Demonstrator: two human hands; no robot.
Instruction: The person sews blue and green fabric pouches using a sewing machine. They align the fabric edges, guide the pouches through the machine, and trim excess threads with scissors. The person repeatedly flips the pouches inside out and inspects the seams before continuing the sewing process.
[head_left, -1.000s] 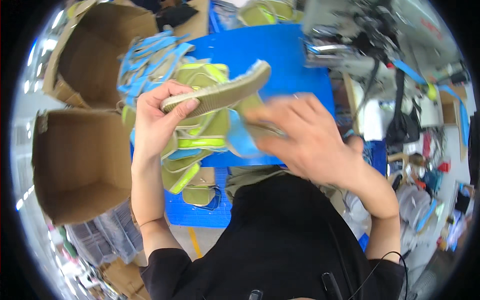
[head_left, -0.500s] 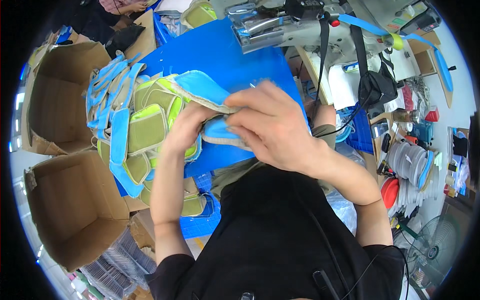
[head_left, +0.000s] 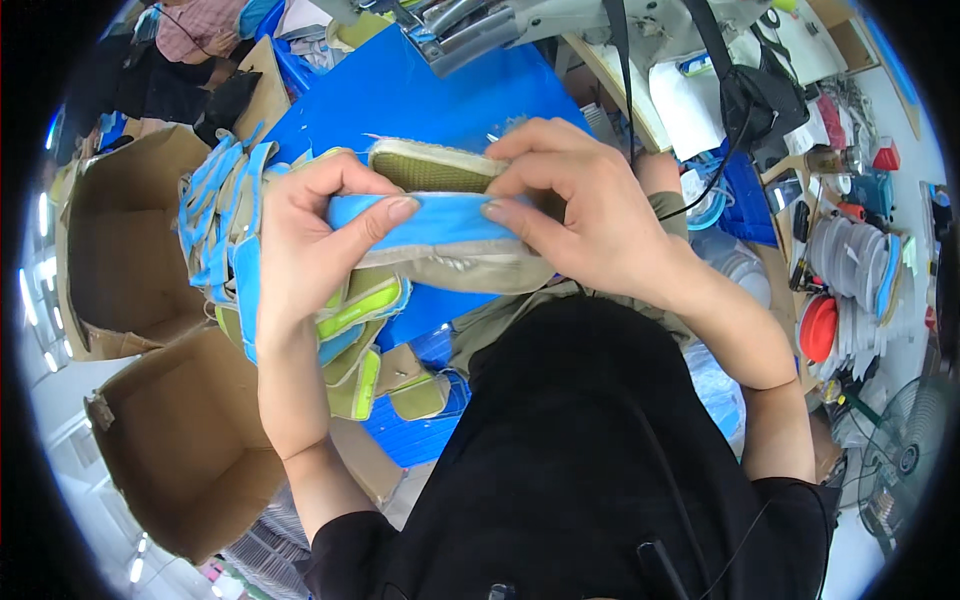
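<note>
A sewn fabric piece (head_left: 435, 221) with a blue band, an olive mesh panel and pale edging is stretched between my hands above the blue table. My left hand (head_left: 305, 235) pinches its left end, thumb on the blue band. At the other end, my right hand (head_left: 595, 205) pinches it with thumb and fingers. A small shiny tip shows by the right fingertips; what it belongs to is hidden. Under and beside my left hand lies a heap of similar olive, lime and blue pieces (head_left: 365, 300), with blue straps (head_left: 212, 215) farther left.
Two open cardboard boxes (head_left: 185, 440) stand at the left. A sewing machine (head_left: 470, 28) is at the far side of the blue table (head_left: 350, 95). Rolls of tape (head_left: 845, 265) and a fan (head_left: 905, 460) stand at the right. Another person (head_left: 190, 30) sits at the far left.
My hands have moved apart, and the fabric piece, bunched between them before, is now spread lengthwise with its blue band and mesh showing. The view has shifted slightly.
</note>
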